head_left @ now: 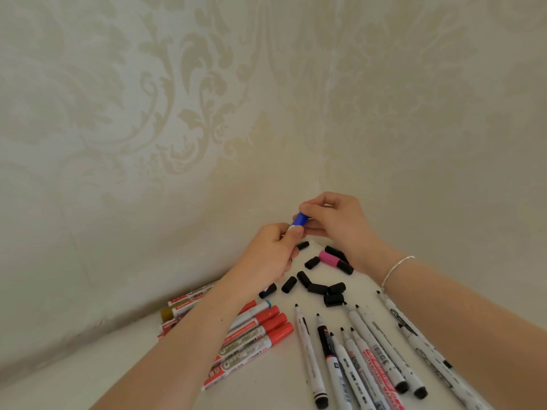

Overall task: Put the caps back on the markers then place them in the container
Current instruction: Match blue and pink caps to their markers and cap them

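Observation:
Both hands are raised above the white table near the wall corner. My left hand (276, 250) is closed around the white barrel of a marker, most of it hidden in the fist. My right hand (331, 221) pinches a blue cap (299, 219) at that marker's end. Below them lie several loose black caps (316, 288) and one pink cap (328, 258). Several uncapped white markers (367, 356) fan out at the front right. A row of red-capped markers (251, 338) lies under my left forearm. No container is in view.
The white table (266, 389) meets patterned cream walls (207, 128) in a corner just behind my hands. More markers with red and gold ends (177, 312) lie at the table's left edge by the wall.

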Available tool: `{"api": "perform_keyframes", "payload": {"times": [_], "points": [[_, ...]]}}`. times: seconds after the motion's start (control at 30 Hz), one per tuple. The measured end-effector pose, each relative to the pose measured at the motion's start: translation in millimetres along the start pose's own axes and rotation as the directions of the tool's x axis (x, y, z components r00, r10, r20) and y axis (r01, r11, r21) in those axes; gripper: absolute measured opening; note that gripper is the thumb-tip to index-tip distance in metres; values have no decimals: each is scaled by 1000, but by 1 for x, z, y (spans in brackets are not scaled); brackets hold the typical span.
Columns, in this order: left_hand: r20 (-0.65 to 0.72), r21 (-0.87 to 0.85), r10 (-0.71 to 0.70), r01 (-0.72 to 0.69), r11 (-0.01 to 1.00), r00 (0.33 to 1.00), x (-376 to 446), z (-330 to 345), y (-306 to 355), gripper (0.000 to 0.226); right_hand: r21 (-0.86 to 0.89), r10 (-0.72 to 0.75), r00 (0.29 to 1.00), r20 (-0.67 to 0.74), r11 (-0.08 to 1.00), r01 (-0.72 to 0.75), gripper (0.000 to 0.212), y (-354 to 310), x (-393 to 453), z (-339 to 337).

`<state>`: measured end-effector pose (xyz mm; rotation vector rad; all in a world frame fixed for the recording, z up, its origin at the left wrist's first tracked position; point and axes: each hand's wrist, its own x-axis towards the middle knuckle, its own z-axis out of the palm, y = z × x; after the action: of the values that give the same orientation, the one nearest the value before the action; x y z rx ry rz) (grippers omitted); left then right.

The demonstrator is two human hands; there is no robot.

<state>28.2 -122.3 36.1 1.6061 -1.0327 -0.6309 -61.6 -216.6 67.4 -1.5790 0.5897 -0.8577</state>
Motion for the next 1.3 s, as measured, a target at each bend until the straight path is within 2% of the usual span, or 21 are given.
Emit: {"api": "perform_keyframes", "payload": {"times": [0.1,0.23,0.3,0.37,0.43,0.5,0.57,0.63,0.67,0.73,0.83,0.93,1.1,1.17,1.3], "points": [[-43,-4,21,-21,1000,999,0,1,-1,21,-41,-19,1000,-23,999,18,11,-2,0,6],[-111,130,169,-155,979,979,2,4,-5,23,-7,-50,998,-25,999,50,10,-5,-1,6],[-73,98,105,-98,990,992,2,0,-3,26,-100,-50,999,-1,994,50,9,-5,1,4],[39,108,-21,17,994,999,2,-12,0,28,-176,-9,1000,24,984,13,13,3,2,3],[151,320,-126,72,945,981,0,-32,0,25,-208,73,997,32,976,-65,20,20,1,7],[159,560,-221,97,823,962,-1,-52,-2,21,-297,122,992,36,949,-106,19,45,0,17],[88,705,-292,148,694,952,-2,-68,-7,22,-562,98,991,89,826,-31,25,70,0,27],[36,777,-310,168,606,950,-1,-77,-11,24,-799,61,982,181,590,111,24,86,2,38],[20,802,-299,163,575,954,-1,-78,-12,26,-864,35,977,213,473,171,24,90,3,43],[13,842,-288,145,519,958,0,-78,-12,30,-924,-6,971,240,304,231,23,91,5,51],[5,881,-286,132,455,958,1,-75,-15,31,-953,-8,972,234,197,231,21,92,9,58],[-21,917,-280,130,377,960,1,-73,-18,29,-956,18,978,206,216,198,22,94,15,60],[-12,929,-316,128,347,949,3,-69,-22,34,-937,59,979,193,307,167,20,94,21,56],[-8,936,-330,123,331,944,3,-69,-22,37,-902,42,982,183,404,151,22,93,21,52],[-8,940,-343,124,318,939,3,-69,-23,38,-744,17,993,120,664,79,32,84,17,44]]}}
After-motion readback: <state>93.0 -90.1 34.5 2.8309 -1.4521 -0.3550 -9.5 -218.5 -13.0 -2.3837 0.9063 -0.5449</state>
